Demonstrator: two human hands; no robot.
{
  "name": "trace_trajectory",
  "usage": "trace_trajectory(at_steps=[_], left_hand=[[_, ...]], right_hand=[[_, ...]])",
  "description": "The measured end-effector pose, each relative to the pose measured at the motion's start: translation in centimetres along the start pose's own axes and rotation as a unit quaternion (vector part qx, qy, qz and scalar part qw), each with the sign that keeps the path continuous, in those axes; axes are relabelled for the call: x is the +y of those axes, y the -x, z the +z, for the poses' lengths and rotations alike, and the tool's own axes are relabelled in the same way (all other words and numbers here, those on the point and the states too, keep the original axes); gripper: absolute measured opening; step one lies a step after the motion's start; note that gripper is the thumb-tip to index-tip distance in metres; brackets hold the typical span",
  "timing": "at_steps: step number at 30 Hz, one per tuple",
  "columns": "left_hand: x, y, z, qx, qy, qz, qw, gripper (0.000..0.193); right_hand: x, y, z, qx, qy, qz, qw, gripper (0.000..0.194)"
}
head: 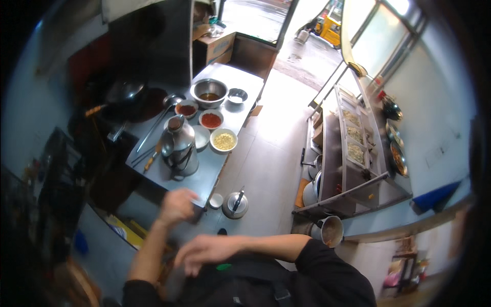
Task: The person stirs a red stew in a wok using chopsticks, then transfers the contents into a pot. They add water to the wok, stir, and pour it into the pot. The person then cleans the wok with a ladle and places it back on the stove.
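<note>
My left hand point(177, 206) is near the front corner of a steel worktable point(184, 183); motion blur hides whether its curled fingers hold anything. Across my dark apron point(253, 276) reaches my right hand point(209, 250), fingers bent downward, with a blurred grey shape below them. A large metal flask point(184, 153) with a brown stopper stands at the table's near end. Behind it are bowls of chopped garlic point(224, 141), red chili point(211, 120) and dark red paste point(187, 110). A white bowl point(201, 137) is partly hidden by the flask. A ladle point(155, 128) lies along the left side.
A steel basin point(209, 93) with brown liquid and a small bowl point(237, 96) stand at the far end. On the floor, a lidded container point(235, 205) carries a knife point(239, 198). Right are a shelf with food trays point(355, 153) and a bucket point(331, 231); a wok point(126, 91) sits left.
</note>
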State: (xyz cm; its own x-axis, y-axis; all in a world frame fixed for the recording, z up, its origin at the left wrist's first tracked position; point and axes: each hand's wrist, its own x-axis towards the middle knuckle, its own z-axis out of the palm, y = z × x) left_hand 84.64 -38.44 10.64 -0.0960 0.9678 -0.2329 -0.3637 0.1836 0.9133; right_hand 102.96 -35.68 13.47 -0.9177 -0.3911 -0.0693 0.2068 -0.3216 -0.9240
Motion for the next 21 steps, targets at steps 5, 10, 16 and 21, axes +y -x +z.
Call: trace_trajectory(at_steps=[5, 10, 16, 21], left_hand=[[18.4, 11.5, 0.4, 0.18, -0.318, 0.36, 0.859, 0.044], [24.0, 16.0, 4.2, 0.1, -0.618, 0.496, 0.601, 0.04], [25.4, 16.5, 1.2, 0.163, -0.677, 0.455, 0.555, 0.036], [27.8, 16.7, -4.9, 0.276, -0.643, 0.413, 0.582, 0.034]], right_hand=[[3.2, 8.7, -6.9, 0.323, -0.07, 0.036, 0.943, 0.032], [4.5, 10.3, -8.9, 0.351, -0.169, 0.016, 0.921, 0.029], [5.5, 6.6, -9.5, 0.248, -0.136, -0.007, 0.959, 0.027], [4.2, 5.3, -11.3, 0.252, -0.057, 0.05, 0.965, 0.024]])
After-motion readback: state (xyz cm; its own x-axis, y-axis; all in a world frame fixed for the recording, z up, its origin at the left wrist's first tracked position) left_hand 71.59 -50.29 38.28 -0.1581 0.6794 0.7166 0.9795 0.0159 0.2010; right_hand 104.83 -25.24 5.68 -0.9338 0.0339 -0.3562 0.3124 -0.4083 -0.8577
